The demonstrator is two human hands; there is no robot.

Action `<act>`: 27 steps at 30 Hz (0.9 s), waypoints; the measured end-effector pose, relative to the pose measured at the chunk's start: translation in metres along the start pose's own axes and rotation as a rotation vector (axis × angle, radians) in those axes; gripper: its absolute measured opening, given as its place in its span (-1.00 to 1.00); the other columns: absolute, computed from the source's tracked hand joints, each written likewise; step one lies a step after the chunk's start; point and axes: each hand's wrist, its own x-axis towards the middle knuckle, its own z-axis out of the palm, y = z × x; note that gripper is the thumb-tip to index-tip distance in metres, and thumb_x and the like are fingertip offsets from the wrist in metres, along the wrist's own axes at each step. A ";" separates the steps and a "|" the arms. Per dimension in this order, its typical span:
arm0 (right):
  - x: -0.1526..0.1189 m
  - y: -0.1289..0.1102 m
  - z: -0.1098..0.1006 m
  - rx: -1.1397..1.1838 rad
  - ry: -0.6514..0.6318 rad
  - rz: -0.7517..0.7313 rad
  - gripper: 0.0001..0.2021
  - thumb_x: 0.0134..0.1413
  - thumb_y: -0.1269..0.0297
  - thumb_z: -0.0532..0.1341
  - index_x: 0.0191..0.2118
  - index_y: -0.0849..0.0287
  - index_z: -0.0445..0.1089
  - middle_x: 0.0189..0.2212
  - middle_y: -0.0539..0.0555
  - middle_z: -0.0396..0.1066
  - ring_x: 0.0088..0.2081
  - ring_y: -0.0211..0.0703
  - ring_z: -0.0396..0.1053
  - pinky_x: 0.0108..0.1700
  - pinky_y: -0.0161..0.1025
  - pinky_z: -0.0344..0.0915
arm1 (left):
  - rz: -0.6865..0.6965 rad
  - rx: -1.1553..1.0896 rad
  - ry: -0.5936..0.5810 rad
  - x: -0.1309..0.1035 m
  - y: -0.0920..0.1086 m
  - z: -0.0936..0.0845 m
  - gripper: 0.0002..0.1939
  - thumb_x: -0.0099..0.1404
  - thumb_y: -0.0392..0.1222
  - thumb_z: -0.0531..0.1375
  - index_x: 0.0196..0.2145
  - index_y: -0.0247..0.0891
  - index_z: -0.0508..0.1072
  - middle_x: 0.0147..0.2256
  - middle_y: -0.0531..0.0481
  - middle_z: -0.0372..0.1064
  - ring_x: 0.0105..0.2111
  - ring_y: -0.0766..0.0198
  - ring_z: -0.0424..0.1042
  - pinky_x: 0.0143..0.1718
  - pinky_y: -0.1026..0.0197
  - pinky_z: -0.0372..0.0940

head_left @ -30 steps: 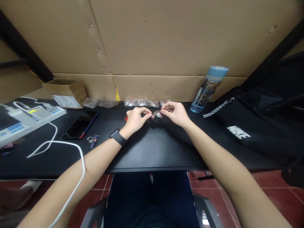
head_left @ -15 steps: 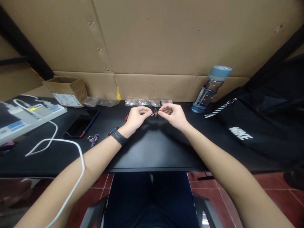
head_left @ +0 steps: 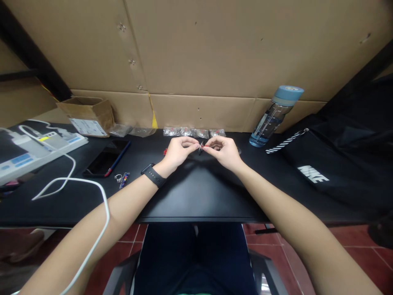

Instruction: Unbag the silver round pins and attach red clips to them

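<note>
Over the middle of the black table, my left hand (head_left: pixel 179 153) is closed in a pinch at the edge of a small, thin, dark round disc (head_left: pixel 201 148). My right hand (head_left: pixel 224 153) pinches the same disc from the other side, with a bit of red at its fingertips. The disc stands roughly edge-on between the two hands, and its exact kind is too small to make out. A small red item (head_left: pixel 165 151) peeks out beside my left hand. Several clear plastic packets (head_left: pixel 186 131) lie in a row behind both hands.
To the left are a white power strip (head_left: pixel 39 153) with a white cable across my left forearm, a phone (head_left: pixel 107 159), a keychain (head_left: pixel 123 180) and a cardboard box (head_left: pixel 89 116). On the right stand a water bottle (head_left: pixel 270 119) and a black bag (head_left: pixel 337 164).
My left fingertips have come closer to the disc, and the disc has tilted slightly between the hands. The whole view has shifted a little.
</note>
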 end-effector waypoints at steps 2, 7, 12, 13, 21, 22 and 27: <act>0.000 0.000 -0.001 0.008 0.011 0.000 -0.79 0.04 0.15 0.45 -0.35 0.17 0.52 -0.40 0.09 0.58 -0.37 -0.11 0.53 -0.34 -0.23 0.39 | 0.016 0.006 -0.019 -0.001 0.000 0.001 -0.69 0.14 -0.03 0.46 -0.26 -0.31 0.64 -0.23 -0.17 0.64 -0.18 0.04 0.63 0.00 0.01 0.48; 0.001 -0.002 -0.004 0.012 0.038 0.011 -0.78 0.03 0.14 0.45 -0.36 0.17 0.51 -0.40 0.09 0.59 -0.36 -0.09 0.55 -0.30 -0.19 0.43 | 0.076 0.025 -0.093 -0.002 -0.001 0.000 -0.67 0.20 -0.06 0.43 -0.13 -0.29 0.66 -0.13 -0.17 0.64 -0.08 0.02 0.62 0.10 -0.03 0.45; 0.003 0.000 -0.006 0.036 0.055 0.032 -0.74 -0.02 0.09 0.47 -0.37 0.16 0.50 -0.38 0.10 0.60 -0.34 -0.06 0.57 -0.25 -0.15 0.48 | 0.170 0.242 -0.173 -0.005 0.005 -0.004 -0.50 0.13 -0.18 0.47 0.05 -0.15 0.61 -0.06 -0.06 0.63 0.02 0.00 0.57 0.22 -0.04 0.32; 0.003 0.001 -0.006 0.040 0.044 0.042 -0.72 -0.03 0.07 0.47 -0.37 0.16 0.50 -0.38 0.11 0.60 -0.33 -0.05 0.57 -0.24 -0.14 0.49 | 0.186 0.323 -0.158 -0.006 0.007 -0.005 -0.48 0.12 -0.18 0.48 0.07 -0.10 0.61 -0.07 -0.04 0.63 0.04 -0.02 0.56 0.24 -0.07 0.29; 0.003 0.023 -0.007 0.009 -0.145 0.132 -0.69 -0.06 0.06 0.48 -0.34 0.17 0.49 -0.38 0.10 0.59 -0.33 -0.06 0.58 -0.24 -0.15 0.51 | 0.169 0.744 -0.183 -0.009 0.004 -0.002 -0.49 0.19 -0.07 0.48 0.10 0.05 0.56 -0.13 0.03 0.65 0.11 -0.04 0.45 0.20 -0.16 0.05; 0.003 0.026 -0.007 0.013 -0.167 0.143 -0.69 -0.06 0.06 0.48 -0.34 0.17 0.49 -0.38 0.10 0.59 -0.32 -0.06 0.58 -0.24 -0.16 0.51 | 0.165 0.762 -0.194 -0.008 0.003 -0.001 -0.50 0.19 -0.06 0.47 0.10 0.05 0.57 -0.12 0.03 0.65 0.10 -0.03 0.45 0.19 -0.14 0.05; 0.005 0.034 -0.010 0.046 -0.228 0.159 -0.69 -0.07 0.08 0.48 -0.31 0.18 0.48 -0.36 0.10 0.59 -0.30 -0.08 0.58 -0.20 -0.17 0.52 | 0.154 0.790 -0.223 -0.007 0.001 -0.001 -0.51 0.19 -0.01 0.47 0.08 0.07 0.58 -0.12 0.02 0.65 0.09 -0.03 0.44 0.16 -0.12 0.03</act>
